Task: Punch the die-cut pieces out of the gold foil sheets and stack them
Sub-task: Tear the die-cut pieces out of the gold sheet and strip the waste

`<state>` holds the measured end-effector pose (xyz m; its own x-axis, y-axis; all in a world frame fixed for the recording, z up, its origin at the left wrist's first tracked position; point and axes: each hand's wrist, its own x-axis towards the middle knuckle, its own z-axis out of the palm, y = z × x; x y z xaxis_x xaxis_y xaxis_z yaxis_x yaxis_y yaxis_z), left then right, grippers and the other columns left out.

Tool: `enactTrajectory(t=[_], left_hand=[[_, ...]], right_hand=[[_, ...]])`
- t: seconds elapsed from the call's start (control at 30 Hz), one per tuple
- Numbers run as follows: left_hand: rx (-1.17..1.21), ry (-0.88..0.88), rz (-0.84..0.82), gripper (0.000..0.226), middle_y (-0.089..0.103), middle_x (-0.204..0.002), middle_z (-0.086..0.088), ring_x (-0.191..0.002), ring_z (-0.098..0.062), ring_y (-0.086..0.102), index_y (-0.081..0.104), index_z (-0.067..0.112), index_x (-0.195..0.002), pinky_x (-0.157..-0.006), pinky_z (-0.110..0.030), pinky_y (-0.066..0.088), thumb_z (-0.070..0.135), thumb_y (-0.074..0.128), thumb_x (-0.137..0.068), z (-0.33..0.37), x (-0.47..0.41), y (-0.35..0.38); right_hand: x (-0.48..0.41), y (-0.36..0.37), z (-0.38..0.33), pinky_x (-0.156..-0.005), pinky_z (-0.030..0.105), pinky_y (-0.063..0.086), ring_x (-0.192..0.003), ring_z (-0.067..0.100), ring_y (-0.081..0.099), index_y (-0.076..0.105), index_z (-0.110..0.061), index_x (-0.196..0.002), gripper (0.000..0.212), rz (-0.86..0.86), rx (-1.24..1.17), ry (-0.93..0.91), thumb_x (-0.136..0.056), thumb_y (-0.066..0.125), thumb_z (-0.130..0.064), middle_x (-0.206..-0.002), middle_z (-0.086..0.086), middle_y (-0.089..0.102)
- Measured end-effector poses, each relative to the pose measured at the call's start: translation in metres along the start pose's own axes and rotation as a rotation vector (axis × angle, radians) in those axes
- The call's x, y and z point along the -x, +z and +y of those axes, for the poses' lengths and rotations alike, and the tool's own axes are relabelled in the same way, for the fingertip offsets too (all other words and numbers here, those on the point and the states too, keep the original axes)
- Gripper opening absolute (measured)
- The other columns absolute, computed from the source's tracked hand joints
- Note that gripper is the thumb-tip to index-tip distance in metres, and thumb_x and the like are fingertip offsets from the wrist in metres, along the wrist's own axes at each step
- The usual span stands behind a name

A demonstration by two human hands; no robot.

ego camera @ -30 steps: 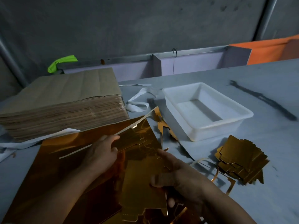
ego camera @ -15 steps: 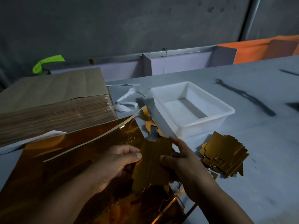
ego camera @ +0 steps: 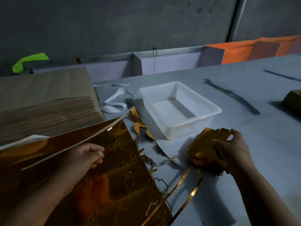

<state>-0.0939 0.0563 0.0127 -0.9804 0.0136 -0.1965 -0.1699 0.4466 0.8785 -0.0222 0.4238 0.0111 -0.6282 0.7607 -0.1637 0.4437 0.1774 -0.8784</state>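
Gripping stack of die-cut pieces [ego camera: 206,144] w/ right hand [ego camera: 231,151]: fingers curled over far edge, thumb on near side, stack tilted up toward the left. Gold, notched edges, roughly squared up. Can't tell if bottom of stack touches bench [ego camera: 244,82]. Sitting just in front of white plastic tub [ego camera: 187,128], near its front-right corner, apart from it.

Resting left hand [ego camera: 88,155] on gold foil sheet [ego camera: 114,180], fingers curled into a loose fist, thumb laid along index. Can't tell whether anything is pinched underneath. Forearm lying across same sheet.

Sheet spread over near-left part of bench, glossy side up, die-cut outlines visible in surface, right edge ragged w/ torn tabs. Far edge lifted a little, pale underside showing.

Between sheet and right hand: thin gold scrap strips [ego camera: 180,181] looping across bench, some running under the stack. More jagged gold offcuts [ego camera: 138,126] btwn sheet corner and tub's left wall.

Beyond left hand: thick pile of brown paper sheets [ego camera: 45,101], square-edged, at far left. White strap [ego camera: 114,106] coiled btwn pile and tub.

Further out: dark smear [ego camera: 232,97] on bench to right of tub, brown box corner [ego camera: 293,98] at right edge, green item [ego camera: 29,61] and orange cloth [ego camera: 254,48] along back, grey wall behind.
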Motion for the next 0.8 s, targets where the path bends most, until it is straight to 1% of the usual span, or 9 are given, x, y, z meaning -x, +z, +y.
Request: enactTrajectory(t=[0.1, 0.2, 0.33, 0.47, 0.53, 0.6, 0.67, 0.73, 0.8], left_hand=[[-0.098, 0.037, 0.064, 0.018, 0.068, -0.098, -0.001, -0.094, -0.017, 0.064, 0.066, 0.027, -0.096, -0.069, -0.028, 0.046, 0.010, 0.065, -0.090, -0.009, -0.010, -0.011], [-0.277, 0.070, 0.107, 0.023, 0.062, -0.111, 0.006, -0.102, -0.011, 0.058, 0.061, 0.035, -0.102, -0.074, -0.028, 0.047, 0.023, 0.072, -0.086, -0.016, -0.021, -0.020], [-0.570, 0.082, 0.088, 0.055, 0.039, -0.138, 0.004, -0.124, -0.020, 0.043, 0.048, 0.040, -0.131, -0.083, -0.034, 0.044, 0.043, 0.073, -0.082, -0.020, -0.032, -0.028], [-0.586, 0.080, 0.027, 0.073, 0.031, -0.146, 0.006, -0.130, -0.022, 0.037, 0.037, 0.041, -0.141, -0.097, -0.044, 0.045, 0.051, 0.074, -0.078, -0.021, -0.041, -0.030], [-0.622, 0.071, 0.023, 0.076, 0.030, -0.148, 0.007, -0.131, -0.022, 0.037, 0.036, 0.040, -0.142, -0.098, -0.043, 0.044, 0.052, 0.074, -0.078, -0.022, -0.046, -0.029], [-0.632, 0.052, 0.037, 0.078, 0.031, -0.148, 0.005, -0.131, -0.023, 0.038, 0.035, 0.039, -0.143, -0.095, -0.042, 0.044, 0.053, 0.074, -0.078, -0.022, -0.052, -0.028], [-0.635, 0.034, 0.051, 0.078, 0.032, -0.148, 0.003, -0.131, -0.024, 0.038, 0.035, 0.038, -0.144, -0.095, -0.043, 0.046, 0.054, 0.074, -0.078, -0.024, -0.057, -0.028], [-0.656, 0.030, 0.046, 0.076, 0.033, -0.147, 0.002, -0.131, -0.024, 0.037, 0.037, 0.037, -0.143, -0.097, -0.045, 0.047, 0.055, 0.073, -0.078, -0.026, -0.060, -0.029], [-0.685, 0.059, 0.046, 0.072, 0.035, -0.145, 0.003, -0.129, -0.022, 0.039, 0.041, 0.036, -0.141, -0.095, -0.042, 0.047, 0.057, 0.071, -0.079, -0.028, -0.062, -0.030]], right_hand=[[-0.006, 0.001, 0.004, -0.072, 0.046, 0.055, -0.087, 0.037, 0.063, 0.025, -0.021, -0.152, 0.082, 0.028, 0.164, -0.035, -0.083, 0.068, -0.013, -0.110, 0.021, 0.063], [-0.005, 0.002, 0.005, -0.085, 0.049, 0.049, -0.110, 0.044, 0.058, 0.024, -0.017, -0.152, 0.079, 0.037, 0.366, -0.098, -0.087, 0.069, -0.023, -0.130, 0.024, 0.057], [0.004, -0.001, -0.002, -0.081, 0.045, 0.045, -0.112, 0.045, 0.055, 0.033, -0.021, -0.146, 0.069, 0.032, 0.651, -0.113, -0.088, 0.064, -0.043, -0.133, 0.020, 0.047], [0.018, 0.005, -0.021, -0.082, 0.044, 0.053, -0.106, 0.038, 0.058, 0.050, -0.025, -0.136, 0.049, -0.060, 0.712, -0.243, -0.092, 0.058, -0.047, -0.129, 0.012, 0.051], [0.031, 0.015, -0.035, -0.083, 0.037, 0.050, -0.106, 0.028, 0.059, 0.056, -0.029, -0.131, 0.042, -0.155, 0.681, -0.360, -0.093, 0.057, -0.049, -0.124, 0.004, 0.062], [0.046, 0.029, -0.051, -0.075, 0.027, 0.047, -0.089, 0.012, 0.063, 0.060, -0.035, -0.123, 0.033, -0.308, 0.615, -0.486, -0.093, 0.058, -0.049, -0.112, -0.008, 0.069], [0.060, 0.047, -0.064, -0.062, 0.014, 0.043, -0.068, -0.002, 0.063, 0.060, -0.042, -0.114, 0.023, -0.479, 0.539, -0.569, -0.092, 0.058, -0.050, -0.098, -0.020, 0.068], [0.072, 0.069, -0.072, -0.055, 0.009, 0.043, -0.065, -0.007, 0.064, 0.059, -0.044, -0.109, 0.017, -0.662, 0.492, -0.618, -0.093, 0.057, -0.048, -0.089, -0.021, 0.064], [0.080, 0.091, -0.076, -0.053, 0.009, 0.045, -0.067, -0.012, 0.063, 0.061, -0.042, -0.102, 0.009, -0.797, 0.466, -0.649, -0.095, 0.057, -0.044, -0.085, -0.018, 0.063]])
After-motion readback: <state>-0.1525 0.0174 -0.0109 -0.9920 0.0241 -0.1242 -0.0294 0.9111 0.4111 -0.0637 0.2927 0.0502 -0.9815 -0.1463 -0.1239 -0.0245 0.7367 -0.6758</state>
